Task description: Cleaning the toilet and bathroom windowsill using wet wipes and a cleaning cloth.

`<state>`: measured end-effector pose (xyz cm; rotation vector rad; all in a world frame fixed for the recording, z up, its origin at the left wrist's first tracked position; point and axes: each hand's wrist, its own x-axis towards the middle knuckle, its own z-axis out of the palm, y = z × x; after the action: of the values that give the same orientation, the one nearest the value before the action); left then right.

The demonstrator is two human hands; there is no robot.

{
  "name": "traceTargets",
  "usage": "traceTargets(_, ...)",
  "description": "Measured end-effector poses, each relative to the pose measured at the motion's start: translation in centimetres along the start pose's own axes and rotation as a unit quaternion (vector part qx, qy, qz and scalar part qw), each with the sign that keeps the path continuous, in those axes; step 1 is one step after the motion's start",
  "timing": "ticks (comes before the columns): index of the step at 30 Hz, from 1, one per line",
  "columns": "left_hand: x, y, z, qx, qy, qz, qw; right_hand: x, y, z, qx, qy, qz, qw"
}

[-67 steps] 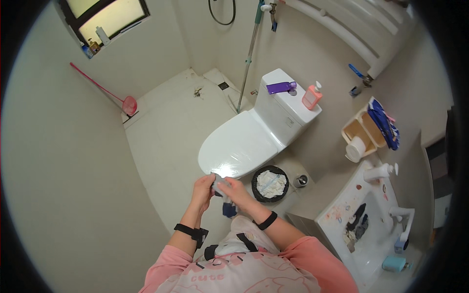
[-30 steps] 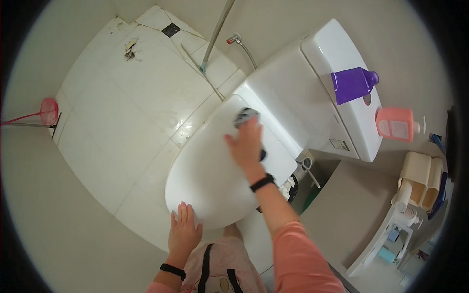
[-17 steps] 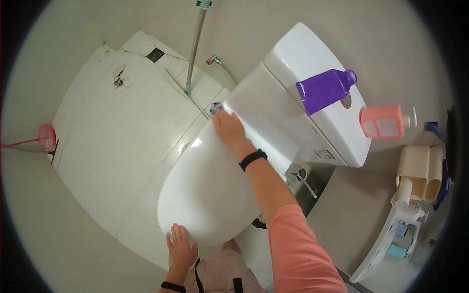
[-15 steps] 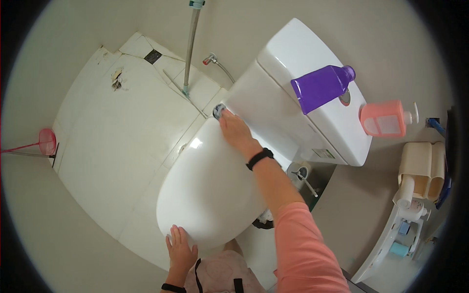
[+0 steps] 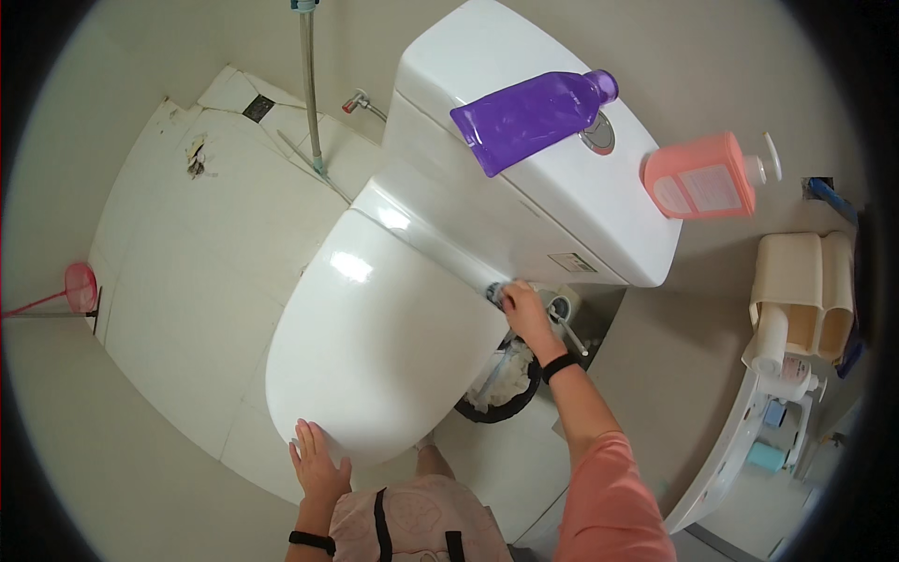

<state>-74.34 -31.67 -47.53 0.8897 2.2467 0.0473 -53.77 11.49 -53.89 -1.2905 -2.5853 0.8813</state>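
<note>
My right hand (image 5: 526,314) has its fingers bent over a small blue-grey wad (image 5: 495,293), probably a cloth. It presses the wad against the right rear corner of the closed white toilet lid (image 5: 393,328), close to the hinge line below the tank. Resting on the lid's front left edge is my left hand (image 5: 319,465), fingers spread, holding nothing. On top of the white tank (image 5: 440,56) lies a purple pouch (image 5: 534,117) with a round cap, partly beside the flush button (image 5: 597,134). A salmon pump bottle (image 5: 700,178) stands at the tank's right end.
A bin (image 5: 506,410) with a black liner and crumpled paper sits right of the bowl, near a toilet brush (image 5: 569,328). Beyond are beige holders (image 5: 801,290) and a white sink (image 5: 726,459). A hose (image 5: 310,94), floor drain (image 5: 258,108) and pink net (image 5: 81,287) lie left.
My right hand has slid the wad from the lid's left rear corner across to its right rear corner. My left hand stays on the front edge. The view has shifted, showing more of the bin.
</note>
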Motion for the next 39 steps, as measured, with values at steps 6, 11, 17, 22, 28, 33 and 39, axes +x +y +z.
traceTargets(6, 0.2, -0.4, 0.2, 0.006, 0.0, -0.009, 1.0, 11.4, -11.1, 3.8, -0.143, 0.058, -0.226, 0.962)
traceTargets(11, 0.2, -0.2, -0.3, -0.002, -0.01, -0.011, 1.0, 12.0, -8.8, 6.0, -0.219, -0.025, -0.218, 0.951)
traceTargets(17, 0.1, -0.4, -0.4, -0.029, -0.003, -0.007, 1.0, 3.5, -2.2, -0.1, -0.303, -0.155, -0.065, 0.938)
traceTargets(22, -0.4, -1.3, -0.2, -0.038, 0.012, 0.002, 0.999, 0.6, -1.6, -4.6, -0.219, -0.163, 0.037, 0.961)
traceTargets(28, 0.5, 0.0, 0.2, -0.031, -0.006, 0.008, 0.999, 11.0, -7.6, 3.2, -0.029, -0.024, -0.153, 0.988)
traceTargets(33, -0.4, -0.8, -0.5, -0.02, 0.0, -0.026, 0.999, 7.1, -4.7, 1.7, -0.087, -0.113, -0.151, 0.978)
traceTargets(39, -0.3, -1.5, -0.8, -0.023, -0.011, -0.02, 0.999, 0.0, -10.3, 0.6, -0.04, 0.034, -0.116, 0.992)
